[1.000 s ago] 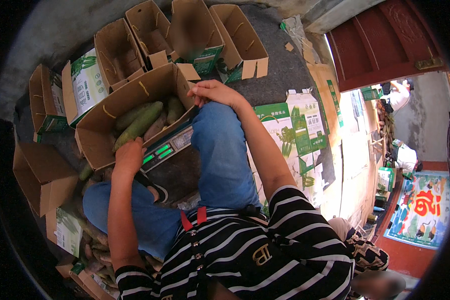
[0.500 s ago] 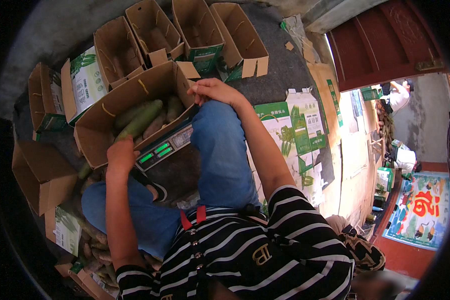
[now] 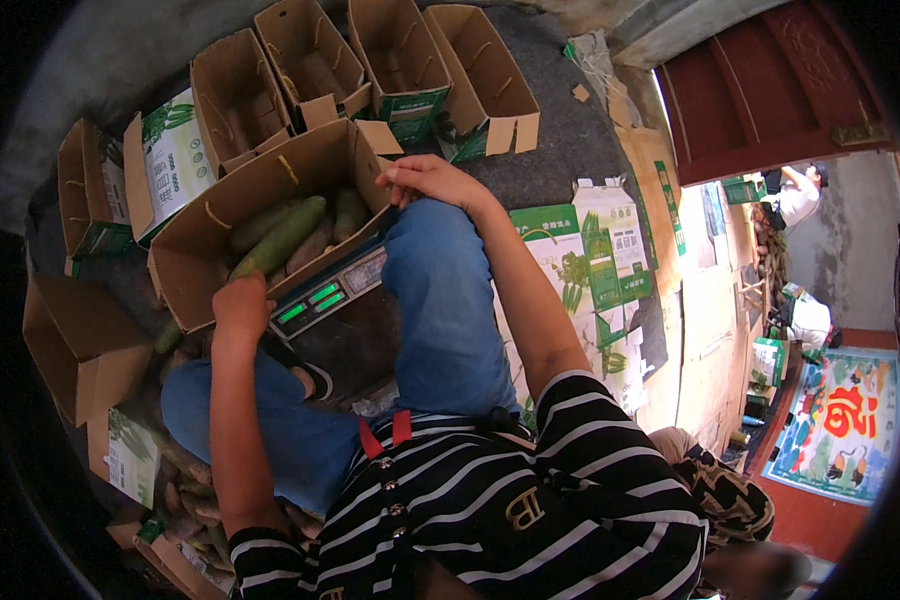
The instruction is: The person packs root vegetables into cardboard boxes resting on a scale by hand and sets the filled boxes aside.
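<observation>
An open cardboard box [image 3: 300, 185] with yellow cord loops stands in front of me. Inside lie several long green radishes [image 3: 282, 235], some of them brownish with soil. At the near left rim, my left hand [image 3: 240, 308] is closed over the cardboard, its fingertips partly hidden beside a radish end. My right hand [image 3: 430, 183] has its fingers curled at the right-hand rim, the wrist above my raised knee. Below the near side of the box shows a weighing scale [image 3: 325, 295] with lit green displays.
Several open boxes [image 3: 398, 55] line the far side, and another brown box [image 3: 85, 340] is at left. Loose soiled radishes [image 3: 190, 495] lie by my left leg. Flattened printed cartons [image 3: 580, 260] cover the ground at right. People [image 3: 800, 195] are near the dark red door [image 3: 770, 85].
</observation>
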Tool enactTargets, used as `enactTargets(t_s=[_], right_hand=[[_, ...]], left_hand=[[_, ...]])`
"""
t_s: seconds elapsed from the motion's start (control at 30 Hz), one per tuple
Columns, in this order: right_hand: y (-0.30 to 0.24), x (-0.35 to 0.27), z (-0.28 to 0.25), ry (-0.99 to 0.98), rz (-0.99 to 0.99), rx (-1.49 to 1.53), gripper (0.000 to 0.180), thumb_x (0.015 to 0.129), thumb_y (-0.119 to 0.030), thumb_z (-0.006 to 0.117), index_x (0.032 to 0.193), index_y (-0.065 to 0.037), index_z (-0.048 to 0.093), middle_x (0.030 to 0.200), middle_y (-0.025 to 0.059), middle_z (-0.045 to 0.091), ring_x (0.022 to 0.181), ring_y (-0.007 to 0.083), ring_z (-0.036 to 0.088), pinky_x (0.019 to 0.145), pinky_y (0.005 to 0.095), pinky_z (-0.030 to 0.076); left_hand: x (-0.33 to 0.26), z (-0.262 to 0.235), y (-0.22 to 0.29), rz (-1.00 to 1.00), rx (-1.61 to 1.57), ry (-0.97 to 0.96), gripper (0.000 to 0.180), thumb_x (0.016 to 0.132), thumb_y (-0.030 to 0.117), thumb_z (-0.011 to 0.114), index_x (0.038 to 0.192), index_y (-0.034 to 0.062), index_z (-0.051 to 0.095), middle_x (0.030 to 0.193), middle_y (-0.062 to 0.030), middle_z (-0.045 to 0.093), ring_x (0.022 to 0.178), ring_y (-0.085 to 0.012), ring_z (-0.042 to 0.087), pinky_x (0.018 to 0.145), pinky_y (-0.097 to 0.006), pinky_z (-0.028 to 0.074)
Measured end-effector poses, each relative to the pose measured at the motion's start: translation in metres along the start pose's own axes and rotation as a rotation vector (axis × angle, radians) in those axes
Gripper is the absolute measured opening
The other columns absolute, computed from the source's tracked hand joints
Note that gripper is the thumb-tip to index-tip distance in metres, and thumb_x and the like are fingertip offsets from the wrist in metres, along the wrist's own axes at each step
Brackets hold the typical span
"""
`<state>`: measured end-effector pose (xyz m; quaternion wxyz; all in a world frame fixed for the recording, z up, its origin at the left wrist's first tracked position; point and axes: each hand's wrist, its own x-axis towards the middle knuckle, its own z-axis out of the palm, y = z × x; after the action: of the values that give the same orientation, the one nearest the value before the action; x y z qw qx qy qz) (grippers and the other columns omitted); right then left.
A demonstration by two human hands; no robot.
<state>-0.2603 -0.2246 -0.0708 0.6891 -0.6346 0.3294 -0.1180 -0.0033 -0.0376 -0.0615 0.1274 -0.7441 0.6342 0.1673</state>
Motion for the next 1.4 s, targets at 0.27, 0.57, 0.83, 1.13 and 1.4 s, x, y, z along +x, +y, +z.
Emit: enactTargets(t_s=[0.27,0.57,0.83,1.13,1.4], right_hand=[[0.001,0.003,0.000,0.001,-0.005,-0.004,0.027,0.087,-0.023,0.046,0.096,-0.001,0.058,0.071,0.0044,0.057,0.065,0.0110,0.055,0.063,0.0226,0.045],[0.003,0.004,-0.003,0.024,0.036,-0.006,0.028,0.086,-0.024,0.047,0.097,-0.001,0.058,0.071,0.0040,0.058,0.065,0.0107,0.055,0.062,0.0220,0.044],[0.002,0.002,0.000,0.037,0.011,-0.036,0.029,0.087,-0.026,0.046,0.096,-0.002,0.059,0.071,0.0033,0.058,0.066,0.0102,0.055,0.063,0.0214,0.043],[-0.006,-0.002,0.000,0.056,0.092,-0.016,0.028,0.086,-0.026,0.048,0.099,-0.003,0.058,0.070,0.0013,0.056,0.067,0.0083,0.052,0.064,0.0198,0.042],[-0.006,-0.001,0.002,0.068,0.090,-0.039,0.029,0.087,-0.027,0.048,0.098,-0.002,0.058,0.071,0.0025,0.057,0.067,0.0094,0.053,0.066,0.0208,0.043]], left_hand=[[-0.004,-0.001,0.004,0.010,0.005,0.090,0.034,0.066,0.019,0.068,0.094,0.0054,0.053,0.089,-0.0147,0.059,0.085,-0.0314,0.057,0.070,-0.039,0.047],[0.000,0.001,0.004,-0.017,-0.036,-0.019,0.023,0.070,0.021,0.064,0.086,0.0055,0.057,0.084,-0.0147,0.060,0.081,-0.0305,0.059,0.069,-0.040,0.047],[-0.001,0.009,0.000,0.011,-0.115,0.042,0.026,0.066,0.022,0.067,0.082,0.0038,0.058,0.079,-0.0158,0.060,0.079,-0.0320,0.058,0.066,-0.041,0.047],[0.003,0.004,0.003,0.023,-0.102,-0.019,0.029,0.066,0.023,0.067,0.087,0.0042,0.059,0.082,-0.0155,0.060,0.080,-0.0317,0.059,0.067,-0.042,0.047],[0.006,0.019,0.000,0.054,-0.105,0.014,0.018,0.070,0.018,0.061,0.083,0.0052,0.061,0.078,-0.0157,0.061,0.077,-0.0313,0.059,0.066,-0.043,0.047]])
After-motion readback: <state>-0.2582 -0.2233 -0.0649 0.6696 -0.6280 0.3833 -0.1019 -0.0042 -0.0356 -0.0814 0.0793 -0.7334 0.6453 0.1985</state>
